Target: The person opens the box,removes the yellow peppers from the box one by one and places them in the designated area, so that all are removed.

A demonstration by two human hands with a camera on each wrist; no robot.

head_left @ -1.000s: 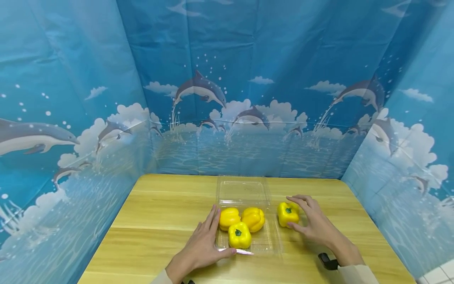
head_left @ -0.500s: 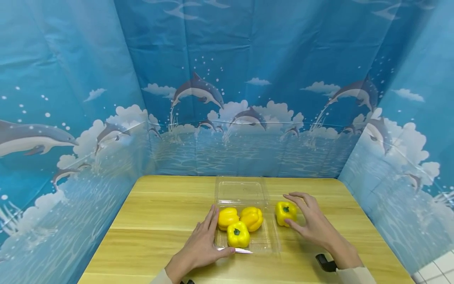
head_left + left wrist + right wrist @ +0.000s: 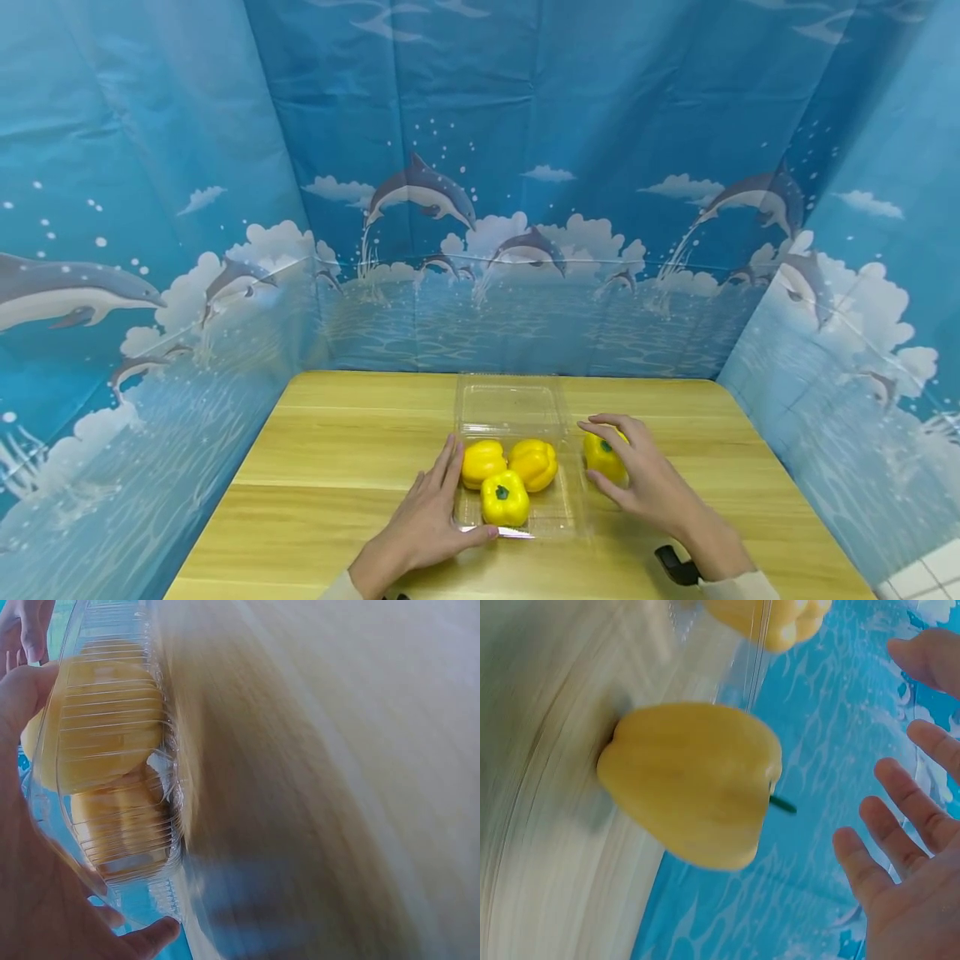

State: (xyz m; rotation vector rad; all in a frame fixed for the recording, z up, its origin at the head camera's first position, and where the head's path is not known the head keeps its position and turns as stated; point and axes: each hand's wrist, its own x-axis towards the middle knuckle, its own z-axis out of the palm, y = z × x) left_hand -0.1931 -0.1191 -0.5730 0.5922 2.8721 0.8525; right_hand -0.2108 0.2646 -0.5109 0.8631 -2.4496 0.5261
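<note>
Pepper (image 3: 602, 457) sits on the table (image 3: 330, 467) just right of the clear tray (image 3: 516, 408), which holds three more peppers (image 3: 510, 477). Right hand (image 3: 637, 475) arches over it, fingers spread and relaxed, apart from it in the wrist view. Left hand (image 3: 427, 521) lies flat, fingers straight, against the tray's left edge.

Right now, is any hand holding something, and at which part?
Nothing is held. The right hand is spread over the loose yellow bell pepper, fingers apart from it. The left hand rests flat against the clear plastic container.
</note>
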